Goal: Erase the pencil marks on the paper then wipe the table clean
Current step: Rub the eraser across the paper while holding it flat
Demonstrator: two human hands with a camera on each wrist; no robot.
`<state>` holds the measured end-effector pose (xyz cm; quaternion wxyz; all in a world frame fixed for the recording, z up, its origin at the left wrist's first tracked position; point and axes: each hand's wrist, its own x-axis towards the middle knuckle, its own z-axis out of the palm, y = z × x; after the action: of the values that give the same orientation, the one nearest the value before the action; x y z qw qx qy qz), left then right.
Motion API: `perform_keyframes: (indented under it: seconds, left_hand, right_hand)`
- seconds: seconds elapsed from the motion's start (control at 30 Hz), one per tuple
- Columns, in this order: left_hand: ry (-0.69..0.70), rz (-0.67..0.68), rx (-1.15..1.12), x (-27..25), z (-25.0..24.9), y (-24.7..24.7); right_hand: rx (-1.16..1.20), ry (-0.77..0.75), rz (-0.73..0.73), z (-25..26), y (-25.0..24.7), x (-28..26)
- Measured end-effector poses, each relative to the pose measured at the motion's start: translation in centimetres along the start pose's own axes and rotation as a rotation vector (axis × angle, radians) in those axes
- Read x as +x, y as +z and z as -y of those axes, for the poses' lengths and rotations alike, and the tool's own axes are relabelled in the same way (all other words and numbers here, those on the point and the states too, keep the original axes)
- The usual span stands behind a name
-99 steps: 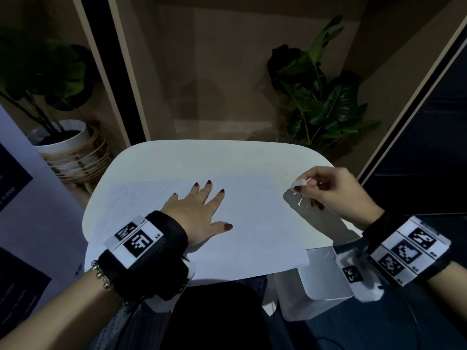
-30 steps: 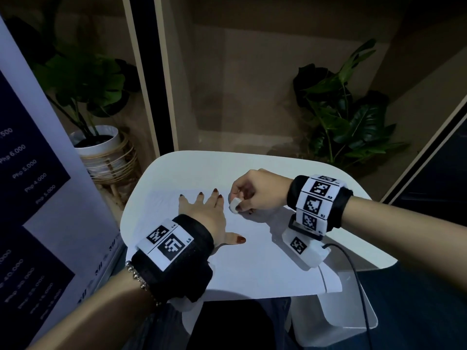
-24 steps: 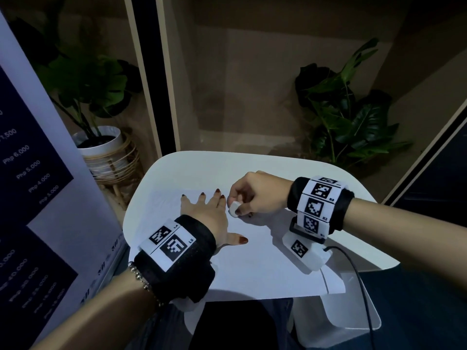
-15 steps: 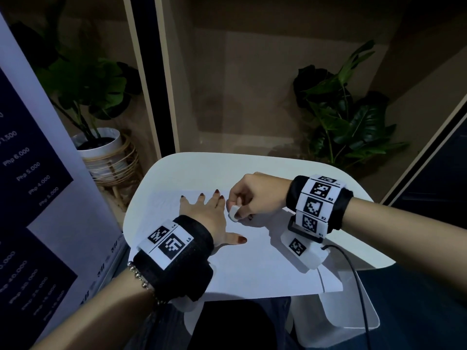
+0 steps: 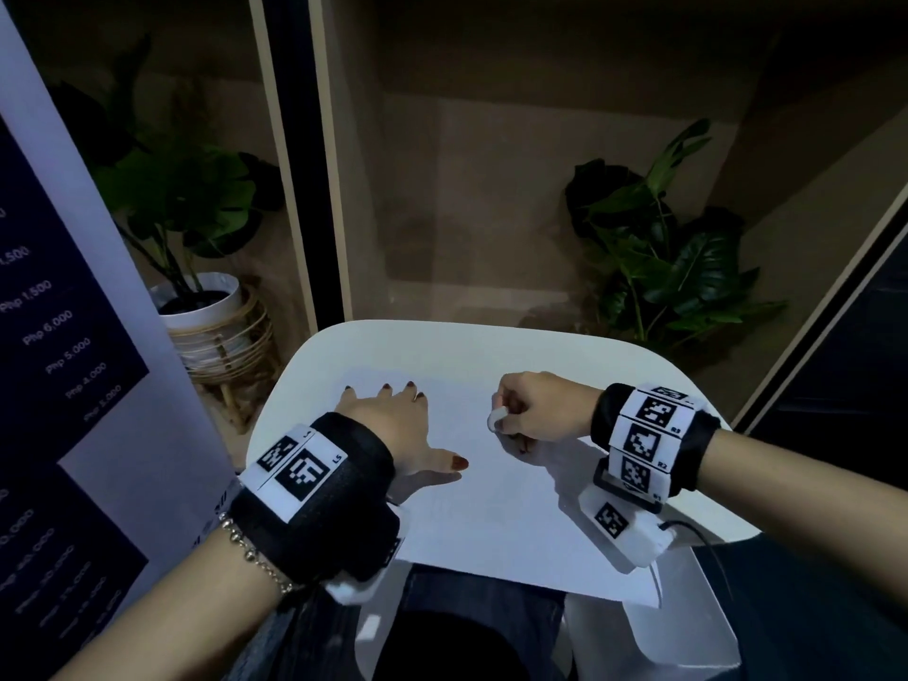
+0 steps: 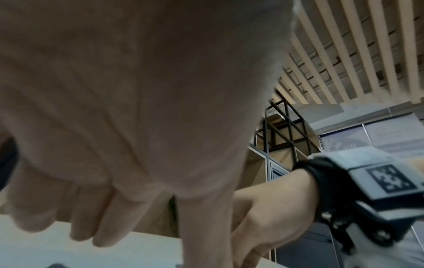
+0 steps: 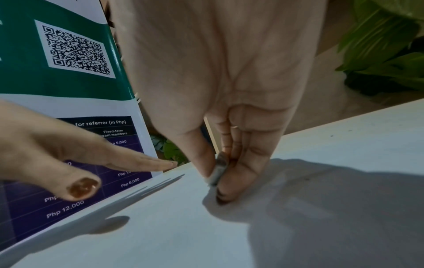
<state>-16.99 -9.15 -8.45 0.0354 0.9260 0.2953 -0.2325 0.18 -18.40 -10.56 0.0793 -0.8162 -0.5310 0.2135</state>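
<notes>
Eraser [image 5: 496, 419], small and white, pinched in my right hand [image 5: 540, 407] between thumb and curled fingers [image 7: 238, 174]. In the right wrist view the eraser [image 7: 219, 169] sits at the fingertips, its lower end down at the paper [image 5: 491, 493]; whether it actually touches I cannot tell. Right hand closed around it, knuckles up, over the far middle part of the paper.

My left hand [image 5: 393, 425] lies flat on the paper's far left part, fingers straight and spread, thumb out toward the eraser, holding nothing. It presses the sheet down. The left hand [image 7: 69, 156] also shows in the right wrist view, dark red nails visible. In the left wrist view the palm [image 6: 137, 90] fills most of the picture and the right hand [image 6: 270, 221] shows beyond it. The two hands are near each other, not touching.

The paper lies on the white table [image 5: 491, 346], its near edge hanging over the table's near side. Pencil marks on the paper are too faint to make out.

Both wrists wear black bands with black-and-white square markers [image 5: 299, 471].

Around the table: a standing banner [image 5: 59, 385] with printed prices to its left, a potted plant in a woven stand [image 5: 211, 307] behind the left corner, a leafy plant [image 5: 658, 267] behind the right corner.
</notes>
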Motion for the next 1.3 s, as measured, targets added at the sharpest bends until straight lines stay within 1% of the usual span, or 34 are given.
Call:
perform_keyframes:
  seconds: [0.1,0.23,0.33,0.4,0.47,0.57,0.63,0.7,0.8,0.87,0.9,0.97,1.07,1.1,1.13,1.17,1.27,1.3]
  left_hand:
    - [0.009,-0.002,0.027,-0.5,0.2,-0.2]
    - [0.003,0.059,0.058,0.0,1.0,0.3]
    - [0.023,0.108,0.065,0.8,1.4,1.1]
    - [0.028,0.091,0.094,1.2,1.5,1.5]
    - [0.037,0.078,0.107,1.3,1.6,1.5]
    - [0.064,0.076,0.115,1.4,1.6,1.5]
    - [0.076,0.077,0.109,1.5,1.5,1.6]
    - [0.077,0.074,0.105,1.7,1.5,1.8]
    - [0.075,0.075,0.097,1.8,1.6,1.8]
    - [0.072,0.072,0.1,1.8,1.5,1.8]
    - [0.069,0.071,0.104,1.7,1.5,1.8]
    - [0.067,0.071,0.111,1.8,1.4,1.8]
    - [0.064,0.075,0.108,1.9,1.3,1.6]
    - [0.064,0.078,0.103,1.9,1.3,1.6]
    - [0.065,0.082,0.1,1.9,1.3,1.6]
    - [0.067,0.083,0.097,2.0,1.3,1.6]
    - [0.071,0.066,0.099,2.1,1.4,1.8]
    - [0.071,0.064,0.1,2.1,1.4,1.9]
  right_hand:
    - [0.009,0.045,-0.037,-0.4,-0.2,-0.3]
    - [0.064,0.094,-0.066,-1.6,-0.1,-0.3]
    - [0.072,0.064,-0.09,-2.0,0.3,-0.4]
    - [0.051,-0.003,-0.125,-1.6,0.6,-0.8]
    - [0.046,-0.115,-0.128,-0.6,1.1,-1.5]
    - [0.059,-0.303,-0.007,1.0,2.0,-2.3]
    - [0.019,-0.359,0.007,1.7,2.2,-2.3]
    - [-0.038,-0.332,-0.049,1.6,1.8,-1.5]
    - [-0.097,-0.184,-0.174,0.8,0.9,0.2]
    - [-0.124,-0.121,-0.214,0.5,0.6,1.0]
    - [-0.123,-0.126,-0.213,0.6,0.6,1.1]
    - [-0.085,-0.192,-0.151,1.2,0.8,0.6]
    - [-0.012,-0.326,0.088,2.3,1.1,-0.9]
    - [-0.001,-0.345,0.147,2.4,1.1,-1.1]
    - [-0.006,-0.349,0.157,2.3,0.9,-1.0]
    - [-0.034,-0.335,0.119,2.1,0.6,-0.6]
    - [-0.184,-0.248,-0.111,1.0,-0.5,0.9]
    - [-0.201,-0.232,-0.159,0.9,-0.6,1.1]
